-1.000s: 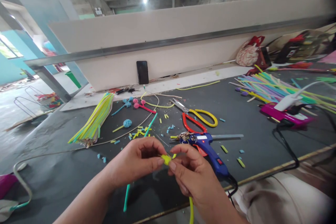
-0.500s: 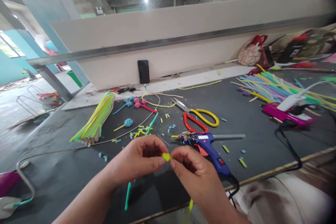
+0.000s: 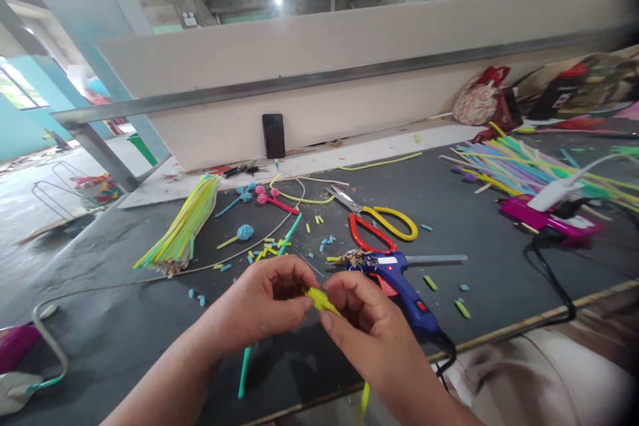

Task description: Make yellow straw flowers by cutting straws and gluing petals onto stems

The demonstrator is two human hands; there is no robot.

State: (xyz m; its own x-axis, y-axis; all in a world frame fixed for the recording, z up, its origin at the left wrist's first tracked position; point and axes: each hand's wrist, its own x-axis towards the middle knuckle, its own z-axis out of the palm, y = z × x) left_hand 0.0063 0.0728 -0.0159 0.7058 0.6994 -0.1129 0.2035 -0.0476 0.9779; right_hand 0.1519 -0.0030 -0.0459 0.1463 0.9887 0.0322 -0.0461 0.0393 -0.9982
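Between the fingertips of both hands is a bunched yellow pipe cleaner (image 3: 322, 301). My left hand (image 3: 269, 296) pinches its left end with thumb and forefinger. My right hand (image 3: 372, 323) grips the other end, and a yellow strand hangs below that wrist. A teal pipe cleaner (image 3: 244, 373) lies on the table, passing beneath my left hand. Just beyond my right hand rests a blue glue gun (image 3: 404, 286) with a glue stick in its back and a lit red light. Behind it are scissors (image 3: 372, 219) with one red and one yellow handle, blades apart.
On the dark table (image 3: 164, 346), a pipe cleaner bundle (image 3: 182, 226) lies left and a loose pile (image 3: 539, 166) right. Cut bits (image 3: 269, 249), a blue pompom (image 3: 244, 232) and a pink piece (image 3: 274, 201) lie between. A phone (image 3: 273, 136) leans on the partition; a purple power strip (image 3: 549, 223) is right.
The yellow pipe cleaner now shows longer between my fingertips, slanting down to the right. My right fingers have shifted slightly away from my left; the things on the table stay put.
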